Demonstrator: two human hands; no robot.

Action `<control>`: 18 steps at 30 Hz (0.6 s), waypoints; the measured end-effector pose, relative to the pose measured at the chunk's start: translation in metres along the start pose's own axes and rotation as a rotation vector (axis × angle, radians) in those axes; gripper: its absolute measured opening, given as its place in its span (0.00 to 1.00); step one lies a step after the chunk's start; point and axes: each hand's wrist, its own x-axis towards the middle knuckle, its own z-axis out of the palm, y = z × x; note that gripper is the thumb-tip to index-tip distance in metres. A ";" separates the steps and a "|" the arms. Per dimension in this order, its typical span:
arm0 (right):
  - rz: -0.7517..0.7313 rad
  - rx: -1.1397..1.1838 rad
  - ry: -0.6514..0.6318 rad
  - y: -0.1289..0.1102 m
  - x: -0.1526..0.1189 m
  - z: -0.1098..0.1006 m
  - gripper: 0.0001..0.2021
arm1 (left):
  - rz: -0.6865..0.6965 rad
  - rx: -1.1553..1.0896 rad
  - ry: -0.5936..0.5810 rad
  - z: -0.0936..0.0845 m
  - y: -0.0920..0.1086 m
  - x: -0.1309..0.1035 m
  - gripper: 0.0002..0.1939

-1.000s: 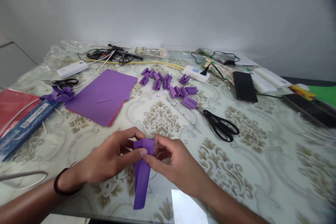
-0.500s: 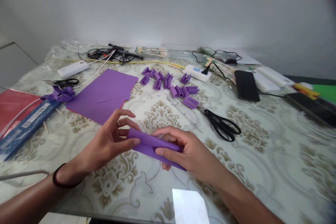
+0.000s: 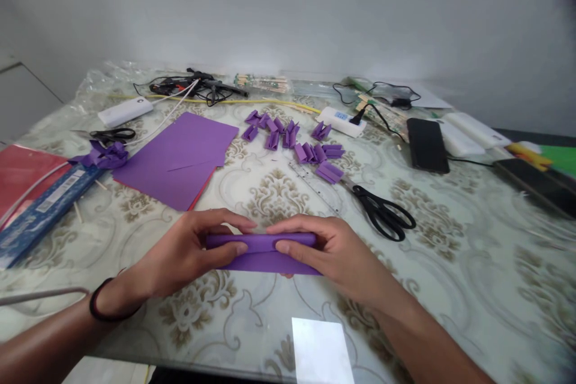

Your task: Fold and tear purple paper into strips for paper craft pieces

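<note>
A strip of purple paper (image 3: pixel 270 263) is held in front of me, its far edge curled over into a fold. My left hand (image 3: pixel 193 246) pinches its left end, thumb on top and fingers behind. At the other end my right hand (image 3: pixel 324 243) grips it the same way, its thumb pressing near the middle. Beyond the hands lie several small folded purple paper pieces (image 3: pixel 310 152). A larger purple sheet (image 3: pixel 180 153) rests to the left, with red paper showing under its edge. Black-handled scissors (image 3: pixel 382 210) lie to the right, beside a clear ruler (image 3: pixel 315 188).
On the left are a blue box (image 3: pixel 49 213), crumpled purple paper (image 3: pixel 105 155), a second pair of scissors (image 3: pixel 112 134) and a white power bank (image 3: pixel 126 111). A power strip (image 3: pixel 341 121) and a black phone (image 3: pixel 427 145) sit at the back right, with cables around them.
My left hand has closed onto the left end of the purple strip. The strip has turned from slanted to level, and its far edge is curled over more evenly.
</note>
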 end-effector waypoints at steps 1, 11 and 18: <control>-0.014 -0.040 0.004 0.000 0.000 0.000 0.07 | -0.001 0.013 -0.022 0.001 0.001 0.000 0.11; -0.048 -0.044 0.032 0.001 -0.001 0.004 0.08 | 0.090 -0.018 0.031 0.000 0.001 0.002 0.08; -0.052 0.074 0.063 0.004 -0.001 0.006 0.08 | 0.163 -0.091 0.060 0.001 -0.002 0.002 0.11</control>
